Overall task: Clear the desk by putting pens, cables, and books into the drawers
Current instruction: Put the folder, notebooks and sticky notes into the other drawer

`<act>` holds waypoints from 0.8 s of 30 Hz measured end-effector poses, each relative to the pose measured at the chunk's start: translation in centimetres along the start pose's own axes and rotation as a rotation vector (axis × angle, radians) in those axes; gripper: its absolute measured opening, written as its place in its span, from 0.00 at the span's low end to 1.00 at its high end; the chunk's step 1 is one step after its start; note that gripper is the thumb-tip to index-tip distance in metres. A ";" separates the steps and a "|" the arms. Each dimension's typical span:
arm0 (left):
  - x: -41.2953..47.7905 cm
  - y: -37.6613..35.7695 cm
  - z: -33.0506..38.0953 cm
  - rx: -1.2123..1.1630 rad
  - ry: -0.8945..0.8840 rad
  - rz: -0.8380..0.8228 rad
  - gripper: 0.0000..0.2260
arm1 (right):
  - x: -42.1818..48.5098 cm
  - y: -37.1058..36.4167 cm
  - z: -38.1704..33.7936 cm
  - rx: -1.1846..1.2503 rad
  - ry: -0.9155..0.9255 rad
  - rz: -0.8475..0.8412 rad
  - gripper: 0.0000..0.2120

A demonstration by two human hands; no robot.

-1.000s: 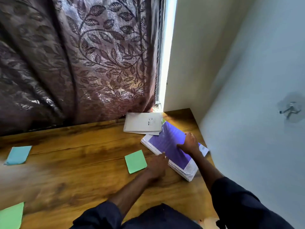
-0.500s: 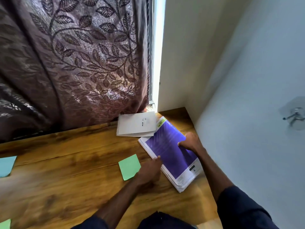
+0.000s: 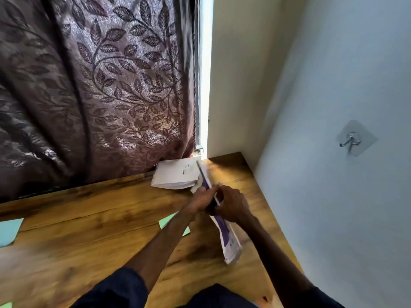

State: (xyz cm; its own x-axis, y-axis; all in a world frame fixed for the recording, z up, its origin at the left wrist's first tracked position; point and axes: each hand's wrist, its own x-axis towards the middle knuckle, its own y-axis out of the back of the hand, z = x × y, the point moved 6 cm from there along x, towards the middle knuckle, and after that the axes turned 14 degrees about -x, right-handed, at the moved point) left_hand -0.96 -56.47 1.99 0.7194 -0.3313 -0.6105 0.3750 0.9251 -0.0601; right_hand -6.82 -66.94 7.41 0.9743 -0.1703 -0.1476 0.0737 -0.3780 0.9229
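Purple-covered thick paperback book with white page edges [image 3: 229, 238] is the thing being handled here: it is held up on edge, tilted, over the back right corner of the brown wooden desk [image 3: 89, 241], and it is clamped between both hands, so it can be counted as picked up but not put away yet. It is gripped by the left hand [image 3: 200, 200] from the left side, fingers curled over the upper edge, and by the right hand [image 3: 233, 205] closed on it from the other side; things are a bit smeared there, so exact finger placement can't be made out. Whether the book's near bottom corner is touching the wood or just clear of it can't be told either. Just behind it, a white spiral-bound notepad [image 3: 175, 174] is seen lying flat at the foot of the brown leaf-patterned curtain [image 3: 100, 85], so that one is judged to be on the to-do list. A green square sticky note [image 3: 166, 222] is half hidden under the left forearm, a pale blue sticky note [image 3: 9, 232] is seen at the left edge, and a sliver of another green note [image 3: 4, 305] is caught in the bottom left corner. No drawer is shown anywhere, and no pens or cables are seen on this stretch of desk, so the job is reckoned to be somewhere early: one book lifted, the drawer trip not yet made. A clear stick-on metal hook [image 3: 351, 141] is mounted on the pale wall off to the right.
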 end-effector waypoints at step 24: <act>-6.9 6.7 -1.4 0.038 -0.339 -0.362 0.28 | -6.5 -2.1 5.0 0.835 0.033 0.061 0.16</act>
State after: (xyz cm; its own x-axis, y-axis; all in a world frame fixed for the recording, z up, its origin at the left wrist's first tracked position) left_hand -4.22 -47.74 4.66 0.6865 -0.6774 -0.2645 0.6521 0.7344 -0.1883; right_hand -14.37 -69.59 4.69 0.9782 -0.1902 -0.0832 -0.1485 -0.9211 0.3598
